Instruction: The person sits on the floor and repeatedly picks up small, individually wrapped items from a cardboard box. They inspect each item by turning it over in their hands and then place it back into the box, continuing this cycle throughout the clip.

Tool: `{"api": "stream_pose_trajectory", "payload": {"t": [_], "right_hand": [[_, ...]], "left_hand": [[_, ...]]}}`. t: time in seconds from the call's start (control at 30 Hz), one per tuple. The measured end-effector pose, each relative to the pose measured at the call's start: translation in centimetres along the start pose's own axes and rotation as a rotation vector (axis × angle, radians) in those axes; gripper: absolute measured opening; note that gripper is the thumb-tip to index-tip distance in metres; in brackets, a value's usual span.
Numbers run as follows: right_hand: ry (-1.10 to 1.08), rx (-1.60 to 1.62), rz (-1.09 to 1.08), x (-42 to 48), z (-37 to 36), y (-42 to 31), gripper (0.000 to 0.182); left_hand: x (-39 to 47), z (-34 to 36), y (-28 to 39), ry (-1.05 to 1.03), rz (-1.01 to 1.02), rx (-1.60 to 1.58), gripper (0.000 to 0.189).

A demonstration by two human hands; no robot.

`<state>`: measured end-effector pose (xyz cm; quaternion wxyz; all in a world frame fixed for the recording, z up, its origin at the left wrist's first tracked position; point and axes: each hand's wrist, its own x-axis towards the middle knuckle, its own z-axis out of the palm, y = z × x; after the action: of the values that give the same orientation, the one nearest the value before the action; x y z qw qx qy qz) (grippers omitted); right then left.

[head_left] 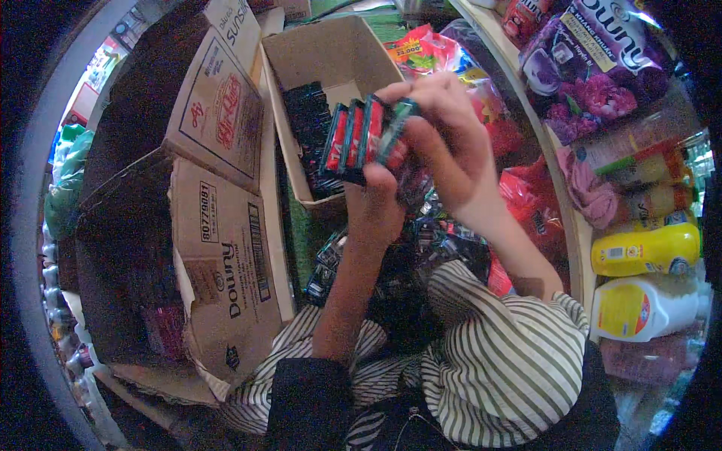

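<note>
Several small dark packets with red faces (354, 135) stand side by side in my left hand (377, 197), whose thumb presses on their near edge. My right hand (445, 129) comes in from the right, its fingers around one more dark green packet (397, 127) at the right end of the row. Just behind and left of the hands is an open cardboard box (333, 51), partly filled with tightly packed dark packets (310, 124). More loose dark packets (445, 231) lie below the hands, near my lap.
Large opened cardboard cartons (225, 270) stand at the left. Red plastic bags (524, 191) lie beyond my right forearm. A shelf on the right holds a purple Downy pouch (598, 73), a yellow bottle (646, 248) and a white bottle (648, 309).
</note>
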<state>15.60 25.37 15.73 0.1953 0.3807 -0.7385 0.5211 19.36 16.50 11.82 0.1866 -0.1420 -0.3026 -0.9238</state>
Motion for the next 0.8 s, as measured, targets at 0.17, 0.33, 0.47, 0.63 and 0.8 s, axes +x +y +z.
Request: {"api": "stream_pose_trajectory", "payload": {"t": [0.17, 0.33, 0.47, 0.63, 0.8], "right_hand": [[0.240, -0.140, 0.083, -0.6, 2.3, 1.5, 0.041], [-0.145, 0.098, 0.309, -5.3, 2.8, 3.1, 0.038], [-0.625, 0.246, 0.653, -6.9, -0.6, 2.9, 0.030], [-0.242, 0.423, 0.518, -4.1, -5.0, 1.9, 0.018], [-0.148, 0.397, 0.243, 0.9, -1.4, -1.0, 0.016]], "left_hand": [[-0.7, -3.2, -0.7, 0.077, -0.307, 0.177, 0.031], [1.2, -3.2, -0.2, 0.157, -0.086, -0.200, 0.024], [2.3, -5.1, 2.2, 0.234, -0.061, -0.289, 0.034], [2.3, -4.0, 2.1, 0.120, -0.141, -0.517, 0.033], [1.6, -2.5, 1.8, -0.064, -0.105, -0.554, 0.037]]}}
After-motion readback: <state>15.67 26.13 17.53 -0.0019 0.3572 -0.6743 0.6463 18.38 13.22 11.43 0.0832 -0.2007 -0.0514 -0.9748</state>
